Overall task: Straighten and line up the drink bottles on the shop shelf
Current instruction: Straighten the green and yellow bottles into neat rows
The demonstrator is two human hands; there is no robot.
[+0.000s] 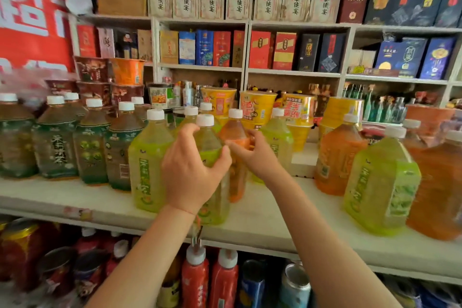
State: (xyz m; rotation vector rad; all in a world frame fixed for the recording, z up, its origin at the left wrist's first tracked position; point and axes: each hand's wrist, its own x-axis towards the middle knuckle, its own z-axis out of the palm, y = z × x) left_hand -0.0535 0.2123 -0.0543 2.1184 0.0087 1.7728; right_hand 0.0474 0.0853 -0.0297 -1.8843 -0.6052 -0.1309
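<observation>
Two hands at frame centre: left hand [192, 170] wraps the shoulder of a clear plastic bottle of pale yellow-green drink with white cap [212, 172] standing at the white shelf [262, 222] front edge; right hand [252, 155] pinches the orange-drink plastic bottle [236, 137] just behind it. Both look full, so heavy-ish; thin walls likely flex, film labels slick. Best hold: shoulder or squared body, not the cap. Further back, centre right, yellow paper noodle cups [257, 107]
</observation>
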